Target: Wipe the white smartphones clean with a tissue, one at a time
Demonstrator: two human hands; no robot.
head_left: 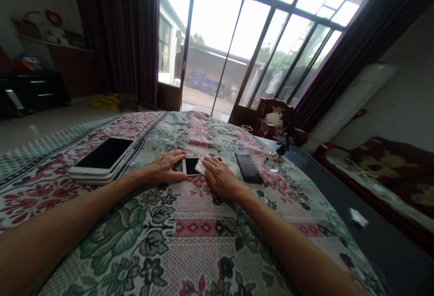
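Observation:
A white-framed smartphone (192,166) with a dark screen lies flat on the patterned tablecloth in front of me. My left hand (167,167) grips its left end, fingers along the far edge and thumb at the near edge. Pressed onto the screen is a folded white tissue (200,166), held under the fingers of my right hand (220,176). That hand covers the phone's right part. Left of my left hand sits a stack of white tablets (103,155), the top one screen up. To the right lies a dark flat device (244,169), partly blurred out.
The floral tablecloth (196,232) covers a bed-like surface or table. A small dark ornament (282,148) stands at its right edge. Beyond are a carved wooden chair (276,113), a wooden sofa (379,165) and glass doors (217,52). Crumpled white paper (358,218) lies lower right.

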